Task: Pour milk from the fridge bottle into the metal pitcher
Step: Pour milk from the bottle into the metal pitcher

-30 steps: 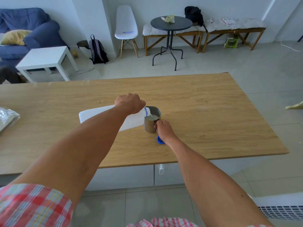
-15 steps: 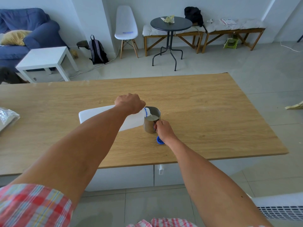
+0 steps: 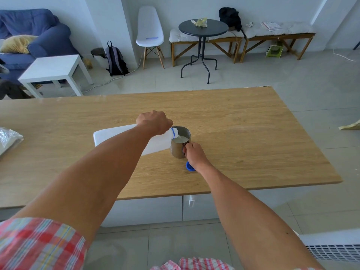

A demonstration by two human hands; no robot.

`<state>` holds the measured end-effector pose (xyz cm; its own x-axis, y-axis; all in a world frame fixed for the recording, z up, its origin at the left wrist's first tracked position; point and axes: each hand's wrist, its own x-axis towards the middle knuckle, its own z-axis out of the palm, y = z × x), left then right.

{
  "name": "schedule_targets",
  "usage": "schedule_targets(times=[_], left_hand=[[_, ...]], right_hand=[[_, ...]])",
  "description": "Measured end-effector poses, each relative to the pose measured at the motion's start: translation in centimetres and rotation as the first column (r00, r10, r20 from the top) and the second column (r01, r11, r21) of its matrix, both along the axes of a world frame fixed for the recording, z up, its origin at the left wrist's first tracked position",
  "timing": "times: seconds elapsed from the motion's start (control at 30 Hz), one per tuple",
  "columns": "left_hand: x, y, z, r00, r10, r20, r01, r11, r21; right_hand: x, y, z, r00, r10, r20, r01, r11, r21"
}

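On the wooden table, mid-pour: your two hands meet at the pitcher near the table's middle.
Metal pitcher: it stands upright on the wooden table, with white milk showing inside, its surface a little below the rim.
Milk bottle: white plastic, tipped nearly flat, its base pointing to your left and its blue-ringed neck over the pitcher's rim, mouth angled down into the opening.
Left hand: your fingers are curled over the bottle's upper end near the neck, holding it; the fingertips are hidden behind the hand.
Right hand: it is closed round the pitcher's handle on the near right side, knuckles toward you, fingers bent tight against the metal.
Blue cap: it lies on the table just beside the pitcher's base, partly hidden under your right wrist.
Sleeves: a red, pink and white plaid sleeve is rolled up on your left arm.
Table's left edge: a crinkled clear plastic bag lies well apart from the pitcher.
Beyond the table: a white side table, a blue sofa, a white chair, a round dark table and cushioned wooden benches stand on the tiled floor.
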<state>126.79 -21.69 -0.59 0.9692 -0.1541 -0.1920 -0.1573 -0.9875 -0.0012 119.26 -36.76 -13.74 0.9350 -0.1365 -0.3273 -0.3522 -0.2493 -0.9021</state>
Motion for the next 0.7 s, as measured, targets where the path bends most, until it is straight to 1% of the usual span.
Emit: schedule_targets(times=[0.7], left_hand=[[0.05,-0.04,0.07,1.0,-0.005,0.001,0.005,1.0,0.003]], right_hand=[[-0.12,0.08,0.42,1.0,0.005,0.001,-0.005,1.0,-0.005]])
